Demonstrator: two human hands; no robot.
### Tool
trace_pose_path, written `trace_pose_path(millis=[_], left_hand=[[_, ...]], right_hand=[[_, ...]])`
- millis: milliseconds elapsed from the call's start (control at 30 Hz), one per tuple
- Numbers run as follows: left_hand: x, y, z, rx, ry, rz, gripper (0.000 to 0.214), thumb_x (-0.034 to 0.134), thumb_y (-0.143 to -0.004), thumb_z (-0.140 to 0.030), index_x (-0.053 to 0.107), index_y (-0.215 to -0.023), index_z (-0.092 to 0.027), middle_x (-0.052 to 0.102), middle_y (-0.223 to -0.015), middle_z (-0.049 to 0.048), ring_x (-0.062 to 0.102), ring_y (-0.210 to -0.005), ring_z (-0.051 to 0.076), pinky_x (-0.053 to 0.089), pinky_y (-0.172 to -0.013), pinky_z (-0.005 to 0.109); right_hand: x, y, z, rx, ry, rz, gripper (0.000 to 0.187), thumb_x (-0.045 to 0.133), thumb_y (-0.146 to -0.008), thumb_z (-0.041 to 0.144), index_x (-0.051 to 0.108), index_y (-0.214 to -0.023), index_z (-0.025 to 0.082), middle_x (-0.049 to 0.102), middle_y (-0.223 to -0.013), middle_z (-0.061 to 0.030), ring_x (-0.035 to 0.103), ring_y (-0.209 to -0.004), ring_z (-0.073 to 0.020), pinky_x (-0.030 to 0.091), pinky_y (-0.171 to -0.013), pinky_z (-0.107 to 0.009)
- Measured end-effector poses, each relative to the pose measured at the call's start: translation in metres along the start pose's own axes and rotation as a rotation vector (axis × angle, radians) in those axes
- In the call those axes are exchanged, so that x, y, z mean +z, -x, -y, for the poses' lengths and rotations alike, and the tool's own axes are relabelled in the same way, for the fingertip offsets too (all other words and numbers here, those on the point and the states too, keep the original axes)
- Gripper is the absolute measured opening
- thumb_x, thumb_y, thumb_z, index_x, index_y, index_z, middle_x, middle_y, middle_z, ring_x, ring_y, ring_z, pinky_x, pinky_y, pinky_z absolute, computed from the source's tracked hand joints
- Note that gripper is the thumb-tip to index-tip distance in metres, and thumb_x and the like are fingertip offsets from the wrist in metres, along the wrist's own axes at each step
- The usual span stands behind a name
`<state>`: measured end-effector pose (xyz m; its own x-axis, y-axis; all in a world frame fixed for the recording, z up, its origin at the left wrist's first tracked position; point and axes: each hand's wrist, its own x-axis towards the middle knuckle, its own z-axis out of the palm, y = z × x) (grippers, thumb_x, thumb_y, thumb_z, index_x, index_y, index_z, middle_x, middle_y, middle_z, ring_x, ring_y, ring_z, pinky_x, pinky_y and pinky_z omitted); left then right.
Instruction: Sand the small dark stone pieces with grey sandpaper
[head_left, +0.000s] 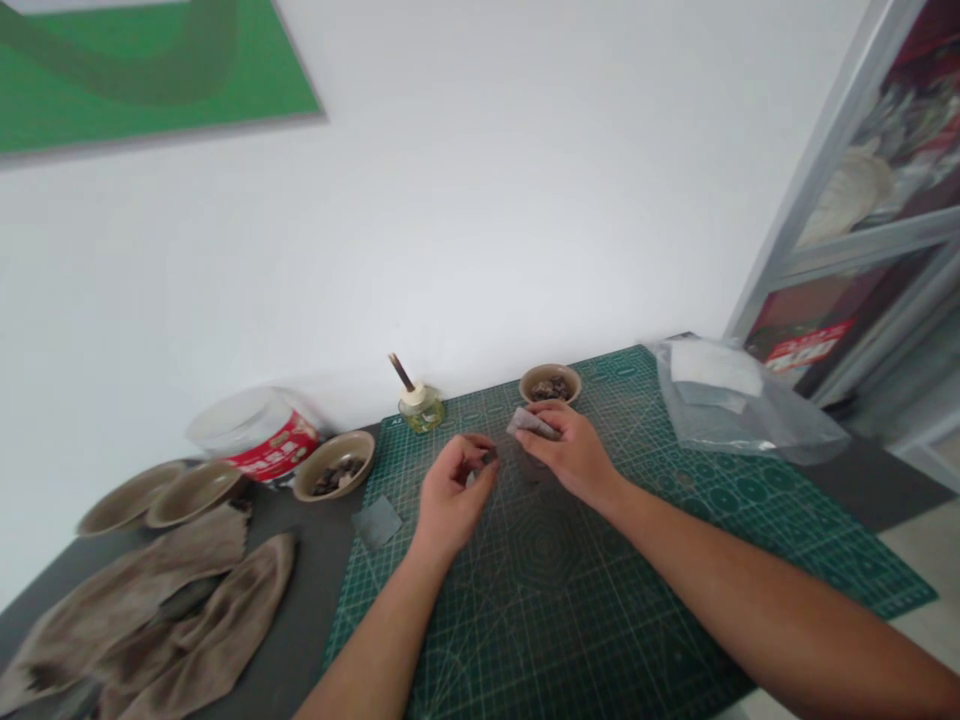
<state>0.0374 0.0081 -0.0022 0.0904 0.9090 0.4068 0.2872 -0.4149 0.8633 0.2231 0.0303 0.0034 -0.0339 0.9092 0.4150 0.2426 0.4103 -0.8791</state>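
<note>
My left hand (pixel 454 490) is closed in a pinch around a small dark piece (pixel 487 457), too small to name more exactly. In my right hand (pixel 564 448) is a folded grey sheet that looks like sandpaper (pixel 531 422), gripped between thumb and fingers. Both hands hover over the green cutting mat (pixel 480 610), a short gap apart. Behind the right hand stands a tan bowl (pixel 576 388) with small brown lumps in it. A flat grey square (pixel 377 522) lies on the mat left of my left hand.
A glass jar (pixel 422 412) with brush-like sticks stands at the mat's back edge. Leftward are a bowl of dark pieces (pixel 364 455), two more bowls (pixel 196 495), a red-labelled tub (pixel 247 430) and a brown cloth (pixel 247 610). A clear plastic bag (pixel 720 430) lies at right.
</note>
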Motion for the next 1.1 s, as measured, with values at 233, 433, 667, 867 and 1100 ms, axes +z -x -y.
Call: trace_pose_path(millis=[233, 433, 667, 867, 1100], left_hand=[[0.001, -0.001, -0.021, -0.102, 0.088, 0.001, 0.021, 0.067, -0.076, -0.027, 0.062, -0.095, -0.018, 0.062, -0.072, -0.0014, 0.06, -0.068, 0.014, 0.046, -0.064, 0.024], [0.0, 0.023, -0.059, -0.132, 0.13, 0.076, 0.019, 0.066, -0.079, -0.032, 0.067, -0.089, -0.016, 0.066, -0.072, 0.0009, 0.06, -0.064, 0.014, 0.047, -0.063, 0.025], [0.006, 0.073, -0.066, -0.347, 0.242, 0.101, 0.028, 0.072, -0.073, -0.031, 0.071, -0.096, -0.015, 0.072, -0.086, 0.0058, 0.064, -0.074, 0.016, 0.05, -0.072, 0.028], [0.021, 0.093, -0.063, -0.375, 0.271, 0.138, 0.023, 0.076, -0.067, -0.025, 0.07, -0.086, -0.013, 0.07, -0.073, 0.0035, 0.062, -0.068, 0.014, 0.047, -0.066, 0.025], [0.043, 0.099, -0.06, -0.375, 0.431, 0.169, 0.025, 0.077, -0.067, -0.029, 0.062, -0.082, -0.016, 0.066, -0.071, -0.0001, 0.061, -0.064, 0.012, 0.046, -0.065, 0.024]], right_hand=[[-0.014, 0.034, 0.015, 0.132, -0.084, 0.142, 0.022, 0.069, -0.077, 0.034, 0.068, -0.092, 0.017, 0.068, -0.078, -0.0004, 0.061, -0.068, -0.015, 0.045, -0.063, -0.024], [-0.014, 0.083, 0.007, 0.199, 0.041, 0.384, 0.034, 0.072, -0.073, 0.025, 0.064, -0.104, 0.016, 0.07, -0.088, -0.0032, 0.063, -0.073, -0.0154, 0.046, -0.064, -0.024], [-0.03, 0.094, 0.007, 0.119, 0.483, 0.218, 0.044, 0.077, -0.068, 0.029, 0.064, -0.108, 0.017, 0.06, -0.113, -0.013, 0.049, -0.111, -0.0307, 0.035, -0.096, -0.044], [-0.045, 0.12, 0.036, -0.243, 0.287, 0.272, 0.039, 0.068, -0.079, 0.021, 0.06, -0.118, 0.023, 0.06, -0.109, -0.0061, 0.057, -0.098, -0.0185, 0.044, -0.089, -0.031], [-0.051, 0.132, 0.041, -0.213, 0.204, 0.28, 0.018, 0.065, -0.081, 0.02, 0.07, -0.098, 0.022, 0.068, -0.093, -0.0036, 0.062, -0.079, -0.015, 0.047, -0.076, -0.027]])
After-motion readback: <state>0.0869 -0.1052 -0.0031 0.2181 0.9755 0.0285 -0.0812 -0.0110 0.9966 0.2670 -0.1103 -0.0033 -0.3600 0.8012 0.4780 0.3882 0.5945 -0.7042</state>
